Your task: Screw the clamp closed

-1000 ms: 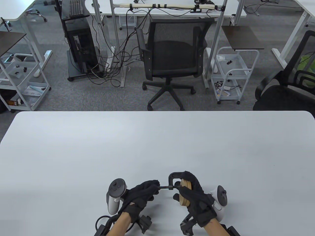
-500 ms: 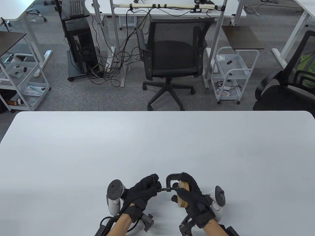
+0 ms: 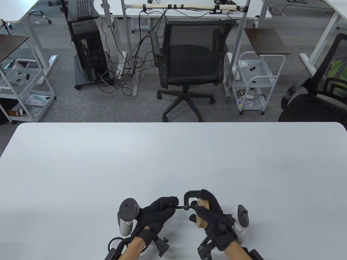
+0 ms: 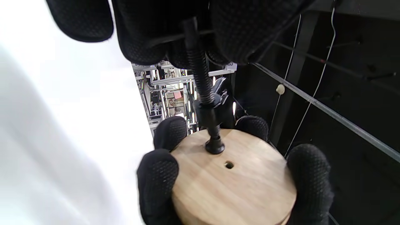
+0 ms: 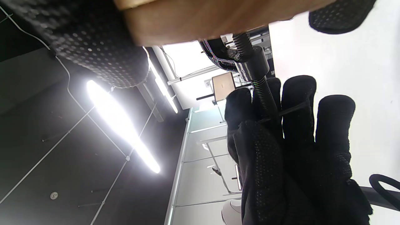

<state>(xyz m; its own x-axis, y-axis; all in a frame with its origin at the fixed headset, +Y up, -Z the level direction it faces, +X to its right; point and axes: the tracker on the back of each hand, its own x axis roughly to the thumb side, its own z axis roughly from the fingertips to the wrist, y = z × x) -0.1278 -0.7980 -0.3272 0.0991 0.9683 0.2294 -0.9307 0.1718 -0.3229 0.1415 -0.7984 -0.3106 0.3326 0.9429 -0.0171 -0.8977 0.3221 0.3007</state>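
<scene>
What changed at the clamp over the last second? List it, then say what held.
The left hand turned on the screw's crossbar: the bar lay hidden in the fingers, stuck up above them half a second ago, and is tucked away again now. The C-clamp and wooden disc shifted slightly left. The right hand kept gripping disc and clamp; the screw pad sits on the disc face.

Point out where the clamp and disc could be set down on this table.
Bare tabletop runs from the far edge to the hands, and on either side. Crowded only near the edge: left hand, clamp, wooden disc, right hand.
</scene>
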